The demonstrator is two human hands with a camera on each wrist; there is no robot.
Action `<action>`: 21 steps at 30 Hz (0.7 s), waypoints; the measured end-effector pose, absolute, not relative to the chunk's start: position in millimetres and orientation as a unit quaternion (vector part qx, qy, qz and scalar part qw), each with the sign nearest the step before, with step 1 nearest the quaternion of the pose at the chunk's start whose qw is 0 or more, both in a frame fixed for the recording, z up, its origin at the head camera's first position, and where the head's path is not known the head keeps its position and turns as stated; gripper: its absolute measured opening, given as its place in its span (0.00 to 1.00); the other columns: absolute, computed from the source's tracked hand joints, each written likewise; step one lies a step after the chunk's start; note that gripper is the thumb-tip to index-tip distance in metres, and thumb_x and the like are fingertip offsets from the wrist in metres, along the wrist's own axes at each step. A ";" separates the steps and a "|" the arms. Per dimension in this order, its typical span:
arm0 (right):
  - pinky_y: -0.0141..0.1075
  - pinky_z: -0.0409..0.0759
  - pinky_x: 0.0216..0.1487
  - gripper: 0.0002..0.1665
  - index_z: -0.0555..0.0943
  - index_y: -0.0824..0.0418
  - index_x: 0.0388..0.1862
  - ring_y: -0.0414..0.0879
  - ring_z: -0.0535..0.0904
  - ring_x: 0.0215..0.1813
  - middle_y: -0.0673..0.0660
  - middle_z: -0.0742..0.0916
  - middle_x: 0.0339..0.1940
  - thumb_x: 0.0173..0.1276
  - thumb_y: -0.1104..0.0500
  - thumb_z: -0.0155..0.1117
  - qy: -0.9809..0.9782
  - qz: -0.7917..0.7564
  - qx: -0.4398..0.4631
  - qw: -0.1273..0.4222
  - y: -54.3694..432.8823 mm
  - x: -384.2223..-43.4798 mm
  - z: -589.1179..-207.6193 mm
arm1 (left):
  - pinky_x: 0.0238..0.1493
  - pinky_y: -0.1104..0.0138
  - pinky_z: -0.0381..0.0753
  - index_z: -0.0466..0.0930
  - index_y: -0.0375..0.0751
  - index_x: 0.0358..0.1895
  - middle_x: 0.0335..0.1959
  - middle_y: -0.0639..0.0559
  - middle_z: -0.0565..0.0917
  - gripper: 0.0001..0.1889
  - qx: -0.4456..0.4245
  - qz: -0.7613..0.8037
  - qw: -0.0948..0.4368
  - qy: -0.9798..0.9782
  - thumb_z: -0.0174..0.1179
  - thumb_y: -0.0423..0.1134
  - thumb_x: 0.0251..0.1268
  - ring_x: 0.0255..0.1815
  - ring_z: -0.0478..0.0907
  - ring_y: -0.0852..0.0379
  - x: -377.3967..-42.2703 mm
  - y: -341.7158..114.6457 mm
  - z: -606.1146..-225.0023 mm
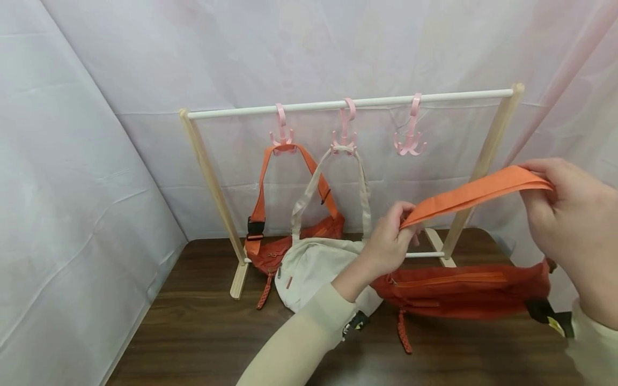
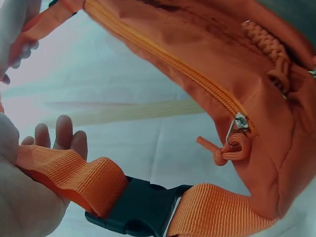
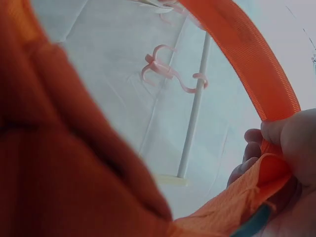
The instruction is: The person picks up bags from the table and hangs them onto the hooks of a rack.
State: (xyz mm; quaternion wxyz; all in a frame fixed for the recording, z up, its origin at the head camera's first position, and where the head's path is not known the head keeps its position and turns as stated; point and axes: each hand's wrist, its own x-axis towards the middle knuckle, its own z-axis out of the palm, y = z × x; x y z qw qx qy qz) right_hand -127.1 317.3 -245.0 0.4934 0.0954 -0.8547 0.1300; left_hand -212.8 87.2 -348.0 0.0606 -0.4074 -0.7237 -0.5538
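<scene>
Both hands hold up the orange strap (image 1: 473, 194) of a red-orange waist bag (image 1: 463, 289), which hangs just above or against the table front. My left hand (image 1: 386, 241) grips the strap's left end, below the right-hand hook. My right hand (image 1: 579, 225) pinches its other end, higher and to the right. In the left wrist view, a black buckle (image 2: 140, 207) joins the webbing near the left palm, beside the bag's zipper (image 2: 182, 69). The right wrist view has the right thumb (image 3: 281, 131) pressing the strap against the fingers.
A white rail (image 1: 309, 107) on a wooden stand (image 1: 207, 177) carries three pink hooks; nothing hangs on the right hook (image 1: 410, 134). Another orange waist bag (image 1: 270, 254) hangs from the left hook, a cream bag (image 1: 314, 268) from the middle one. Both bags rest on the brown table (image 1: 193, 332).
</scene>
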 end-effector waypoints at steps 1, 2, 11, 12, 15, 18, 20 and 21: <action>0.27 0.60 0.33 0.13 0.85 0.74 0.52 0.44 0.65 0.28 0.72 0.86 0.37 0.78 0.66 0.60 -0.856 0.129 0.094 0.492 317.2 -128.1 -244.8 | 0.35 0.74 0.80 0.69 0.37 0.63 0.36 0.45 0.81 0.10 -0.405 -0.555 0.064 -0.724 0.47 0.33 0.88 0.31 0.79 0.62 -213.3 84.7 -345.9; 0.27 0.60 0.32 0.13 0.84 0.74 0.52 0.45 0.65 0.28 0.72 0.86 0.37 0.78 0.66 0.60 -0.858 0.128 0.092 0.489 317.2 -128.9 -244.4 | 0.35 0.74 0.80 0.69 0.37 0.63 0.36 0.46 0.80 0.10 -0.403 -0.557 0.067 -0.723 0.48 0.33 0.87 0.30 0.79 0.61 -213.8 82.0 -343.7; 0.28 0.56 0.22 0.13 0.85 0.69 0.54 0.36 0.59 0.20 0.69 0.86 0.30 0.75 0.69 0.62 -0.882 0.132 0.095 0.442 320.7 -140.4 -242.5 | 0.43 0.73 0.76 0.72 0.38 0.63 0.44 0.51 0.79 0.16 -0.377 -0.565 0.094 -0.728 0.62 0.37 0.81 0.37 0.75 0.60 -222.1 57.4 -329.1; 0.28 0.56 0.22 0.13 0.85 0.69 0.54 0.36 0.59 0.20 0.69 0.86 0.30 0.74 0.69 0.63 -0.885 0.130 0.100 0.436 321.9 -142.4 -242.9 | 0.43 0.72 0.76 0.73 0.39 0.62 0.45 0.52 0.79 0.16 -0.376 -0.567 0.094 -0.727 0.64 0.38 0.79 0.38 0.75 0.60 -223.8 55.0 -328.4; 0.28 0.57 0.23 0.14 0.85 0.67 0.55 0.38 0.60 0.19 0.67 0.86 0.30 0.72 0.70 0.66 -0.894 0.129 0.120 0.412 326.2 -149.2 -243.8 | 0.42 0.71 0.77 0.74 0.43 0.61 0.46 0.54 0.80 0.19 -0.375 -0.574 0.095 -0.722 0.69 0.41 0.74 0.40 0.76 0.60 -228.7 47.7 -326.1; 0.27 0.60 0.27 0.19 0.86 0.63 0.54 0.36 0.64 0.19 0.60 0.87 0.28 0.65 0.72 0.73 -0.899 0.130 0.154 0.388 334.0 -157.7 -246.0 | 0.40 0.69 0.78 0.76 0.46 0.61 0.47 0.56 0.81 0.22 -0.371 -0.574 0.097 -0.724 0.73 0.44 0.70 0.40 0.77 0.59 -232.9 39.9 -323.5; 0.26 0.62 0.28 0.23 0.87 0.60 0.54 0.34 0.65 0.20 0.55 0.87 0.27 0.61 0.72 0.78 -0.903 0.134 0.175 0.368 339.2 -163.1 -248.0 | 0.38 0.68 0.79 0.77 0.47 0.61 0.46 0.56 0.81 0.24 -0.368 -0.571 0.098 -0.727 0.75 0.45 0.67 0.40 0.78 0.59 -235.2 34.5 -320.8; 0.26 0.62 0.28 0.25 0.88 0.58 0.54 0.34 0.67 0.21 0.53 0.87 0.27 0.58 0.72 0.80 -0.906 0.133 0.183 0.358 341.5 -165.5 -249.1 | 0.38 0.68 0.79 0.77 0.48 0.61 0.46 0.57 0.81 0.24 -0.366 -0.567 0.101 -0.731 0.76 0.46 0.66 0.40 0.78 0.59 -236.3 31.8 -319.6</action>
